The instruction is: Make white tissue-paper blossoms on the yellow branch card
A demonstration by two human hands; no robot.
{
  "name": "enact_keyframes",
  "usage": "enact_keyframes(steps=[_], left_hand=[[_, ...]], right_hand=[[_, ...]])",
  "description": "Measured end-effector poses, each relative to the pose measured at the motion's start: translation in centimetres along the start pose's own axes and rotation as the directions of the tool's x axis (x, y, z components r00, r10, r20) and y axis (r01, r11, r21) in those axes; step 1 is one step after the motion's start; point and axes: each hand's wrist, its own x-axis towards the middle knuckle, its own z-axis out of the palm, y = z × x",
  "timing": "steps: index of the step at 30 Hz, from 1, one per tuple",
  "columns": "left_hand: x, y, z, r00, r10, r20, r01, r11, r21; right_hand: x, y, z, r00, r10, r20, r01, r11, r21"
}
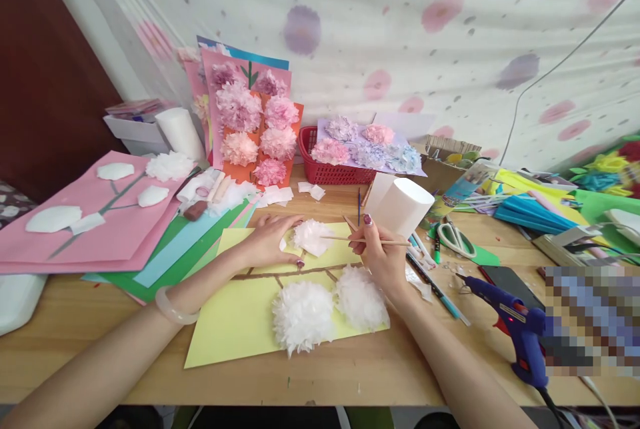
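My left hand [270, 241] lies on a yellow sheet of paper [230, 336], its thumb and fingers spread beside a small white tissue-paper flower [314, 234]. My right hand [380, 250] is closed around a thin wooden stick [340, 238], whose tip reaches this flower. Brown painted branches [260, 274] cross the yellow sheet. Nearer to me, two fuller white tissue flowers [303, 316] sit on it side by side, the right one [361, 297] just below my right hand.
At right lie a blue glue gun [515, 322], scissors [456, 241] and pens [435, 286]. A white paper roll [404, 206] stands behind my right hand. Pink sheets [125, 229] with white paper pieces are at left. Finished flower pictures [250, 116] and a red basket [335, 172] stand at the back.
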Motion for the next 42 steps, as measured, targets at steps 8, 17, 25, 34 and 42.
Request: enact_keyframes(steps=[8,17,25,34,42], left_hand=[[0.0,0.6,-0.4,1.000,-0.003,0.014,0.003,1.000,0.001],[0.1,0.3,-0.2,1.000,0.030,-0.004,-0.029,0.999,0.020],[0.0,0.0,-0.1,0.999,0.043,-0.007,-0.043,0.999,-0.012],[0.0,-0.1,0.0,0.999,0.038,-0.015,-0.038,0.999,-0.027],[-0.1,0.1,0.0,0.999,0.031,-0.017,-0.031,0.999,-0.018]], right_hand=[[-0.5,-0.1,0.5,0.989,-0.066,0.131,0.083,0.988,-0.131],[4.6,-3.4,3.9,0.960,-0.141,0.241,0.224,0.903,-0.367],[6.4,-5.2,4.6,0.976,-0.158,0.153,0.213,0.857,-0.469],[6.1,-5.6,1.8,0.999,-0.041,-0.011,0.037,0.968,-0.249],[3.9,-5.6,3.0,0.995,-0.095,0.043,0.104,0.923,-0.372]])
